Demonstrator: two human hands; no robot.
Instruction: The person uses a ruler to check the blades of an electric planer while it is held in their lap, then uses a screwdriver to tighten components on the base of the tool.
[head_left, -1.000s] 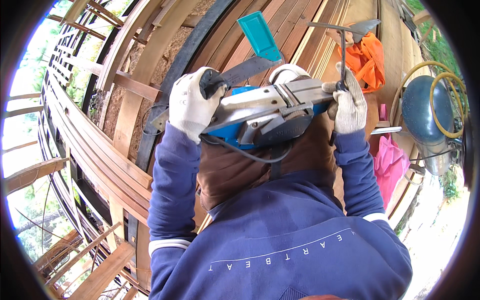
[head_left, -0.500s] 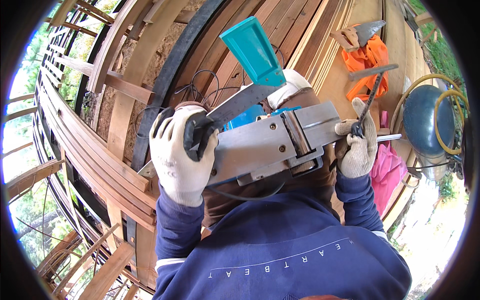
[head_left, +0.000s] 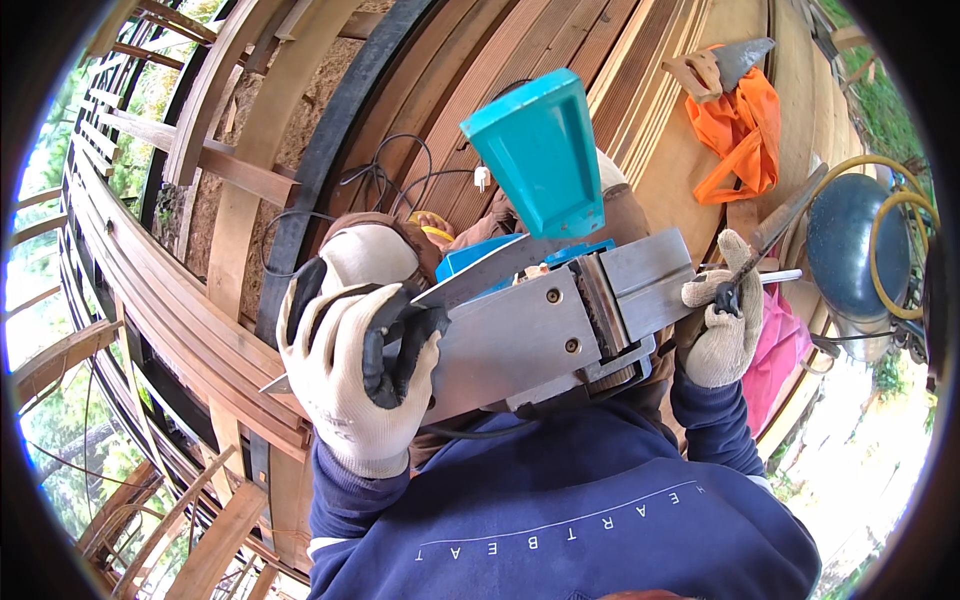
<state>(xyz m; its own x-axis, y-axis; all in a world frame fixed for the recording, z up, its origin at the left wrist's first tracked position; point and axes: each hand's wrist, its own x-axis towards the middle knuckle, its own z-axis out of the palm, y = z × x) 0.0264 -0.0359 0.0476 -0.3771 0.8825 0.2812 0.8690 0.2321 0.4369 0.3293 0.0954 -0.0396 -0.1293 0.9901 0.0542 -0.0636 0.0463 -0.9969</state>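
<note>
Navy sweatshirt (head_left: 590,475), white-lettered — cream knit gloves (head_left: 722,350) on both hands (head_left: 350,375), the left patched black.

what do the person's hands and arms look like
The left hand and right hand each wear a cream knitted work glove. The left glove has black areas around the thumb and fingers. Long navy sleeves meet the gloves at the wrists, and a pale band rings the left sleeve near the elbow.
</note>
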